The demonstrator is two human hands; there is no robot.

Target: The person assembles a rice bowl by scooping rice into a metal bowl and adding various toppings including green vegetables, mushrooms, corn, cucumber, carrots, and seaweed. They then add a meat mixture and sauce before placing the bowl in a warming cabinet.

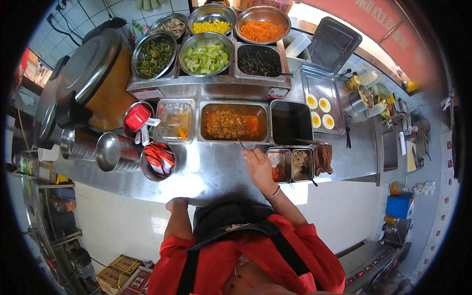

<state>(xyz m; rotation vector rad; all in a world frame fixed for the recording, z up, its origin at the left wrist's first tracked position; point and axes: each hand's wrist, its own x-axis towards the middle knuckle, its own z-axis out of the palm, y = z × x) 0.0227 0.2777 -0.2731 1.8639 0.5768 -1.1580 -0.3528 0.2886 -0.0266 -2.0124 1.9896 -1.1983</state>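
Note:
My right hand (258,166) is closed on the handle of a metal spoon (240,141) at the near edge of a steel pan (200,123). The spoon's far end dips into the minced meat in reddish sauce (223,127), so its bowl is hidden. My left hand (177,203) is at the front edge of the steel counter (211,169); its fingers do not show clearly. Just right of my right hand are two small steel containers, one with red chopped food (279,164), the other with a pale shredded filling (301,160).
A dark-looking pan (291,120) and a tray of halved eggs (322,129) stand to the right. Leftward are a lidded clear box (174,120), a bowl of red packets (158,160), stacked steel bowls (112,150) and a large cooker (93,73). Vegetable bowls (206,53) line the raised back shelf.

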